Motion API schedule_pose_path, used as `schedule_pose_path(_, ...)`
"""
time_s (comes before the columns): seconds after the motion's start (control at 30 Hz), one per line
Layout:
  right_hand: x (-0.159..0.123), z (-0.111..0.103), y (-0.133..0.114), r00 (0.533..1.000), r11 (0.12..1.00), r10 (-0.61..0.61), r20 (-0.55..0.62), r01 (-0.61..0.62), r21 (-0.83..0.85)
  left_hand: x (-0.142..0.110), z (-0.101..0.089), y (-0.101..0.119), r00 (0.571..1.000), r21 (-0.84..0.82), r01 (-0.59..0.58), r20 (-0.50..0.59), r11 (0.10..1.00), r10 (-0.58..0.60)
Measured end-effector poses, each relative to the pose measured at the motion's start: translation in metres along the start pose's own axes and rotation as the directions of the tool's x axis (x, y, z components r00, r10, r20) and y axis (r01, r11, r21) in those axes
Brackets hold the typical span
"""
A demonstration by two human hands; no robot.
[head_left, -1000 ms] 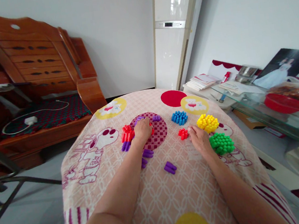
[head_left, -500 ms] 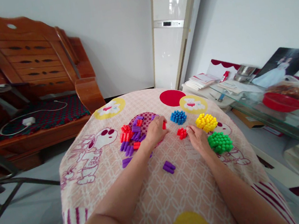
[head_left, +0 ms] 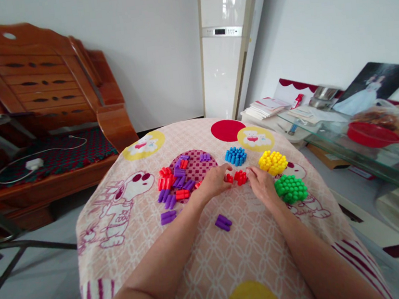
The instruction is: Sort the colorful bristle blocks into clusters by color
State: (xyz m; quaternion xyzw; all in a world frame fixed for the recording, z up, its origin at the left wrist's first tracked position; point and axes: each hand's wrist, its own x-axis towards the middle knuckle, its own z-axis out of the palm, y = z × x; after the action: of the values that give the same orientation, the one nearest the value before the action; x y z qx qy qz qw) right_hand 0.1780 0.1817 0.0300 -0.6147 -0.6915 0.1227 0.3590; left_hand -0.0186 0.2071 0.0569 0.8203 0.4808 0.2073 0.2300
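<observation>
My left hand [head_left: 217, 180], fingers closed in a pinch, holds a small piece of red plastic pegs [head_left: 229, 179]. Just right of it stands a small cluster of red pegs [head_left: 240, 178]. The closed fingertips of my right hand [head_left: 262, 183] are against this cluster's right side. Behind the hands is a bunch of blue pegs [head_left: 235, 156]. Bunches of yellow pegs [head_left: 273, 162] and green pegs [head_left: 291, 188] stand to the right of my right hand. Left of my left hand lie scattered purple pegs [head_left: 168, 217] and red pegs [head_left: 166, 181], some partly behind the wrist.
A patterned cloth covers the round table [head_left: 215, 273]. One group of purple pegs [head_left: 223, 222] lies between my forearms. A wooden bench [head_left: 44, 100] stands at the left, a white cabinet-like unit [head_left: 224, 69] behind. At the right, a glass shelf holds a red bowl [head_left: 372, 134].
My left hand has moved right and slightly toward me, bringing the red pegs beside the red cluster. Purple pegs behind it are uncovered. My right hand stays by the cluster.
</observation>
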Motion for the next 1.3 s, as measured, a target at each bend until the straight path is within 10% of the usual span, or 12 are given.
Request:
schedule_pose_path(0.83,-0.001,0.003,0.002,1.000,1.000,-0.003,-0.008,0.003,0.001,0.007,0.032,0.002,0.986,-0.166,0.002,-0.162,0.986,-0.030)
schedule_pose_path(1.1,-0.001,0.001,0.000,1.000,1.000,0.022,0.009,-0.022,0.012,-0.004,-0.049,-0.029,0.971,0.122,0.137,-0.215,0.983,-0.108)
schedule_pose_path(1.3,0.000,0.001,0.002,1.000,0.999,0.022,0.015,-0.022,0.028,-0.037,-0.105,-0.094,0.807,0.285,0.566,-0.383,0.774,-0.449)
